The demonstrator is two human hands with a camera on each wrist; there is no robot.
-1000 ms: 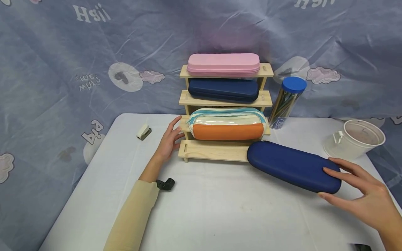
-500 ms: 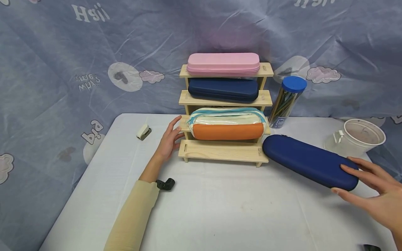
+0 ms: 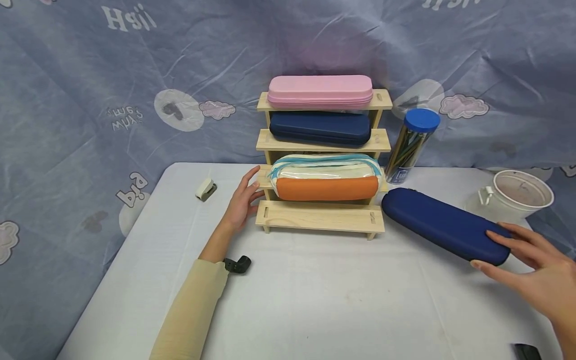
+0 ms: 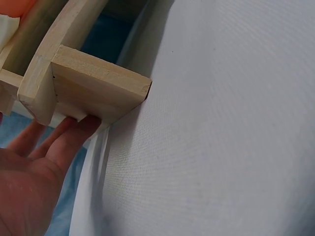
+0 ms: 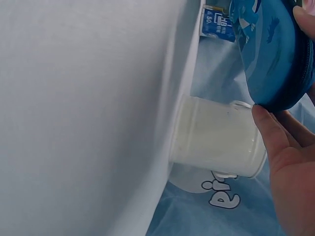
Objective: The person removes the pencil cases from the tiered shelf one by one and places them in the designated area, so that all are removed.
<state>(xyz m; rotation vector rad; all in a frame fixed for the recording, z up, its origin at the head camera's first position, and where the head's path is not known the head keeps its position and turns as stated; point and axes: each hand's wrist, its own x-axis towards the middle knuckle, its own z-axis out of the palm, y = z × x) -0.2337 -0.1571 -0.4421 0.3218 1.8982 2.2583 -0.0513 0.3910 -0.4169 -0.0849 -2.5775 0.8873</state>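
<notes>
My right hand (image 3: 540,272) grips the right end of a dark blue zipped pencil case (image 3: 445,225), which is tilted, its far end beside the right end of the bottom shelf. In the right wrist view, the case (image 5: 270,54) shows a printed lighter blue side. My left hand (image 3: 240,202) touches the left side of a wooden tiered rack (image 3: 319,217) with extended fingers; in the left wrist view, fingertips (image 4: 88,128) rest against its end panel. A pink case (image 3: 320,91), a navy case (image 3: 319,128) and an orange-and-clear pencil case (image 3: 326,187) lie on the upper tiers.
A clear tube of pencils with a blue lid (image 3: 421,121) stands right of the rack. Beyond my right hand is a white bucket (image 3: 522,192). A small stapler (image 3: 206,189) lies at the left of the white table (image 3: 315,300). Patterned cloth hangs behind.
My right hand has moved the blue case rightward, off the front of the bottom shelf, then slightly away from me. My left hand has stayed at the rack.
</notes>
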